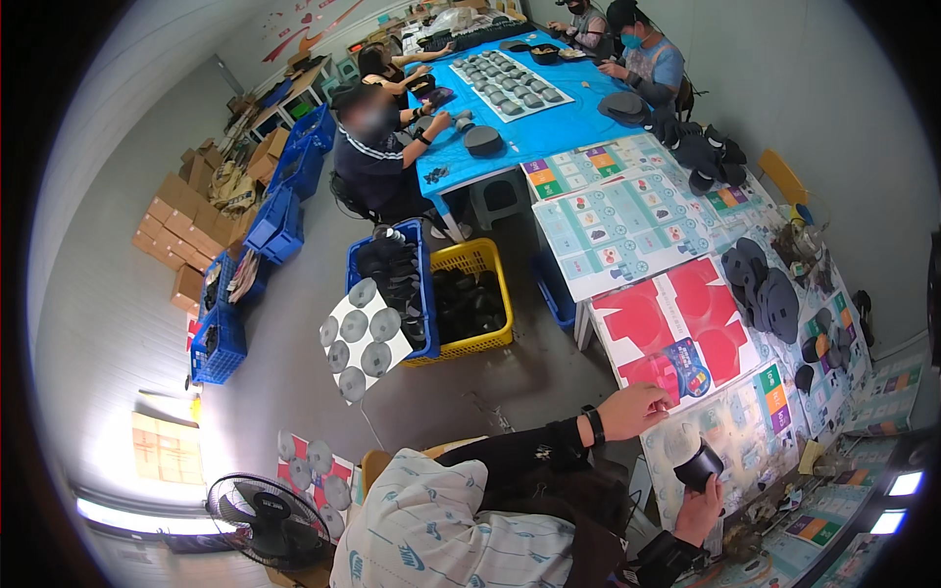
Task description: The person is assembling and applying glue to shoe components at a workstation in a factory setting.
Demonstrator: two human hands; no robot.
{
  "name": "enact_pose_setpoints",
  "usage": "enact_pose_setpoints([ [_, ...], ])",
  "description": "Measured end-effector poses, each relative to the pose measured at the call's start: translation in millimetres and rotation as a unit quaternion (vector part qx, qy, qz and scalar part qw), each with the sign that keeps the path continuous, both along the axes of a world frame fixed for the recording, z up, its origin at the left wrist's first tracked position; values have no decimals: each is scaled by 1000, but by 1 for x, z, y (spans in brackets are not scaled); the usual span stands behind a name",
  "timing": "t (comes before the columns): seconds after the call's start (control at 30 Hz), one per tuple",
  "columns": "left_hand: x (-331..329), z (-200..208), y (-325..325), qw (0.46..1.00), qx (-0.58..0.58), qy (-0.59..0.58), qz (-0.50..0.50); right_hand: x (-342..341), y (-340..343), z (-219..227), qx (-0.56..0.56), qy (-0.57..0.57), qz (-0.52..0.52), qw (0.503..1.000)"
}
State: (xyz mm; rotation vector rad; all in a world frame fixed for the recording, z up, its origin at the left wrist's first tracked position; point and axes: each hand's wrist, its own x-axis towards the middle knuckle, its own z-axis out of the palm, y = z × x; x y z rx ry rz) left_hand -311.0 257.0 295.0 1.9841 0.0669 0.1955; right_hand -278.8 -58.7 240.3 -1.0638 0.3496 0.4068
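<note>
right hand [700,512] clasps a black-and-white piece [697,468] inside the printed board [753,459] edge, a gap from left hand [632,412], whose grip is unclear.

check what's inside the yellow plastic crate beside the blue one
The yellow plastic crate holds a heap of black pieces, too dark to identify. The blue plastic crate covers part of its left side; the yellow one's floor and anything beneath the top layer are hidden.
</note>
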Motion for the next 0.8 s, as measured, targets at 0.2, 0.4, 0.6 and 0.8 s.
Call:
enact_pose_setpoints([
  [0.2, 2, 6, 4, 998, -38, 54, -14, -3, 3, 2, 14, -11, -4, 1000],
  [0.4, 6, 12, 17, 951, -296, -5, 85, -4, 1, 2, 21, -21, -7, 1000],
  [0.6, -8, 28, 32, 868, -467, 167, 24, 0, -8, 6, 4, -15, -11, 1000],
  [0.8, -13, 59, 39, 852, -463, 128, -208, 5, -20, 7, -57, -52, 12, 997],
])
